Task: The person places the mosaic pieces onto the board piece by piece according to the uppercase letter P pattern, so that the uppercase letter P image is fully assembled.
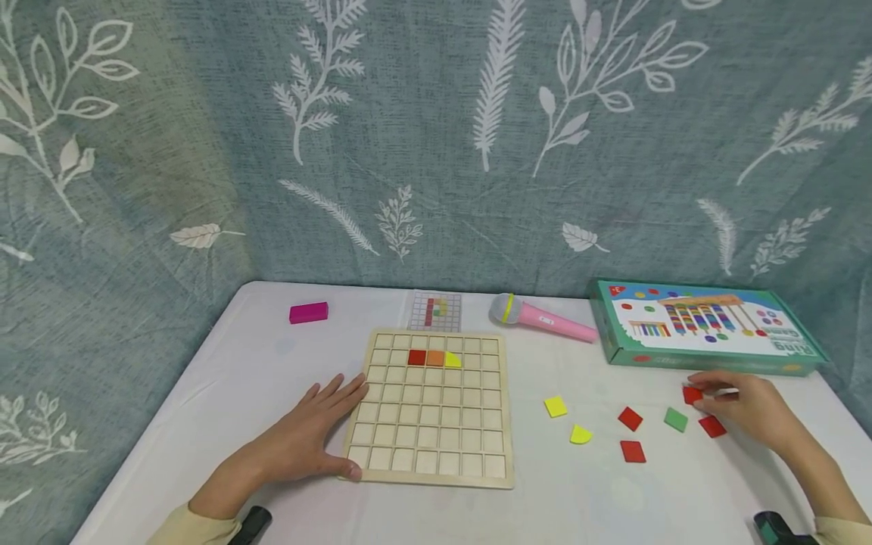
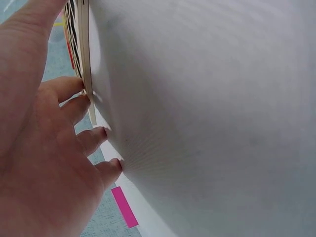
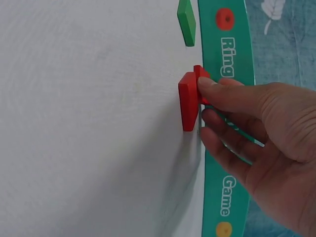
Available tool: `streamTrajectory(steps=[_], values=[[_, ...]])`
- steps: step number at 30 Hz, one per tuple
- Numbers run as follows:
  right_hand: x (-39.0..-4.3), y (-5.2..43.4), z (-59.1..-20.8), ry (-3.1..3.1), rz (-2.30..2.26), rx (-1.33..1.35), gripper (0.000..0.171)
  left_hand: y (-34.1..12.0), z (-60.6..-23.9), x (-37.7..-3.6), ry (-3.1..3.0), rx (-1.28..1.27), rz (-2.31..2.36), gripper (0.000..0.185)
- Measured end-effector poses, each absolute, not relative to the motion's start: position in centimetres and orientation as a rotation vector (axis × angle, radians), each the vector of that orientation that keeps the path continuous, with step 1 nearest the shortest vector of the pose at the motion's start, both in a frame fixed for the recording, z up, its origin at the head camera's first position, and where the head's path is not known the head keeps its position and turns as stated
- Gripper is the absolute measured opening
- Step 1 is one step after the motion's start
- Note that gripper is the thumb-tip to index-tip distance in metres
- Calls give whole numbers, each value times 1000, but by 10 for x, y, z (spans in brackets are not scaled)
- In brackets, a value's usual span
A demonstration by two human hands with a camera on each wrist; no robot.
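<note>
My left hand (image 1: 316, 431) rests with fingers spread along the left edge of a wooden grid board (image 1: 436, 484), thumb at its near left corner. In the left wrist view the fingertips (image 2: 79, 85) touch the board's side and the white tabletop. A red square tile (image 1: 417, 357), an orange square tile (image 1: 435, 358) and a yellow quarter-round tile (image 1: 453, 360) sit side by side in one row. At the right, my right hand (image 1: 745, 409) pinches a red square tile (image 1: 692, 394) between thumb and fingers. Another red tile (image 3: 187, 101) lies just beside it.
Loose on the table lie a green tile (image 1: 676, 419), two more red tiles (image 1: 633, 452), a yellow square (image 1: 555, 406) and a yellow quarter-round (image 1: 581, 434). Behind stand a pattern card (image 1: 436, 311), toy microphone (image 1: 552, 319), game box (image 1: 708, 362) and magenta block (image 1: 309, 312).
</note>
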State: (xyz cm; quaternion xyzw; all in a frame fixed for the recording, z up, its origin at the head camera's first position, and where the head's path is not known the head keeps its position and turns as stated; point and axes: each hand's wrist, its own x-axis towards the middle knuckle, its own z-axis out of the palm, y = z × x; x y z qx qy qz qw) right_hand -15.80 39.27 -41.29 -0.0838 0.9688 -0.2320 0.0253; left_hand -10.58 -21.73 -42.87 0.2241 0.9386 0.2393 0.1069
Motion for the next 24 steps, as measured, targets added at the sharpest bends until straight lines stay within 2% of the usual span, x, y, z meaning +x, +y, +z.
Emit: streamTrajectory(steps=[8,24], values=[[-159,392,-412,3078,-790,-452,36,-217,-427,-107,2752,654,709,119],[-164,376,-401,3056,-755,-528,35,-218,-426,-106,2739,657,730,118]])
